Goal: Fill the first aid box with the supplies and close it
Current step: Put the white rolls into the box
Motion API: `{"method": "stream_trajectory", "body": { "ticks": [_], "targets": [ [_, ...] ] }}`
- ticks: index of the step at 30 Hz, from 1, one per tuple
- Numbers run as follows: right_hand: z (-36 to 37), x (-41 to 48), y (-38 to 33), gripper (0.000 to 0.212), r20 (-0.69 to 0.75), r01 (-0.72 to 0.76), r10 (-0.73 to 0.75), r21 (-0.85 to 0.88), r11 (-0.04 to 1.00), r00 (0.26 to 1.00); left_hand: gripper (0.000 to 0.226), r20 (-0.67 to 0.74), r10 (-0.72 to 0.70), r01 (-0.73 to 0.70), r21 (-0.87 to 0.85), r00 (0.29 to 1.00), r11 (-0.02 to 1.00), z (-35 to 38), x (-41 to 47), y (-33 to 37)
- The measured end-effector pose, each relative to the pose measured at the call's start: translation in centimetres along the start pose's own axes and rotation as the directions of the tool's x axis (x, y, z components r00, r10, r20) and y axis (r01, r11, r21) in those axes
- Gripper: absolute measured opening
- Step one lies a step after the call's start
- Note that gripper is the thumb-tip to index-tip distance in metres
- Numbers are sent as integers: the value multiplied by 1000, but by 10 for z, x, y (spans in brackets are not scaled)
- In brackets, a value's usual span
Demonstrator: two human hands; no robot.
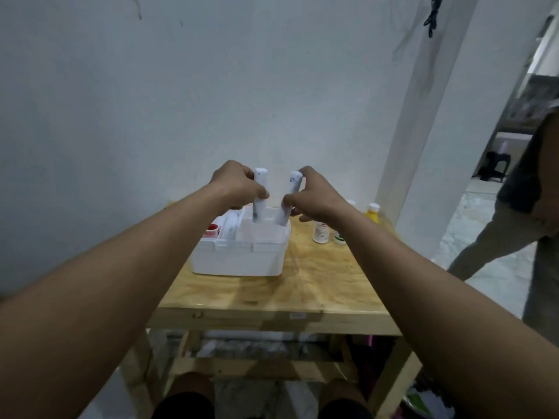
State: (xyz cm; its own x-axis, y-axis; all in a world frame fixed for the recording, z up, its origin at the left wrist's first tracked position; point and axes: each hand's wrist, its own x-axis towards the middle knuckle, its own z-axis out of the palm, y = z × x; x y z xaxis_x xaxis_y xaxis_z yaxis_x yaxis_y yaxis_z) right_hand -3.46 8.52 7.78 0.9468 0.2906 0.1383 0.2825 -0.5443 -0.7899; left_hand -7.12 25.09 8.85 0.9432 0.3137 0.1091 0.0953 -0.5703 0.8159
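An open white first aid box (pixel 242 255) stands on a wooden table (pixel 317 285). My left hand (pixel 236 186) grips a white roll (pixel 259 196) held upright, its lower end dipping into the box. My right hand (pixel 314 196) grips a second white roll (pixel 289 199), tilted, with its lower end at the box's right compartment. Inside the box on the left lie a red-and-white tape roll (pixel 211 230) and a white packet (pixel 231 225).
Small bottles stand on the table right of the box: a white one with red label (pixel 321 234), a green-labelled one (pixel 340 237) and a yellow one (pixel 372 213). A wall is close behind the table. Another person (pixel 520 213) stands at the right.
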Motion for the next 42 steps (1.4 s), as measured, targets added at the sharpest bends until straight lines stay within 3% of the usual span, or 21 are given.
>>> {"method": "stream_trajectory", "body": {
  "ticks": [6,15,28,42],
  "targets": [
    [16,6,6,29,72,69,-59,-139,988,996,35,19,53,-55,144,998,988,-3,1,-15],
    [26,11,16,30,154,113,-59,-368,923,986,31,97,93,-120,324,991,938,4,2,-25],
    [29,8,22,23,210,147,-59,-436,888,976,20,219,36,-139,472,975,871,8,2,-32],
    [24,7,20,24,278,168,-56,-400,901,959,26,279,-10,-147,538,960,830,8,1,-29]
  ]
}}
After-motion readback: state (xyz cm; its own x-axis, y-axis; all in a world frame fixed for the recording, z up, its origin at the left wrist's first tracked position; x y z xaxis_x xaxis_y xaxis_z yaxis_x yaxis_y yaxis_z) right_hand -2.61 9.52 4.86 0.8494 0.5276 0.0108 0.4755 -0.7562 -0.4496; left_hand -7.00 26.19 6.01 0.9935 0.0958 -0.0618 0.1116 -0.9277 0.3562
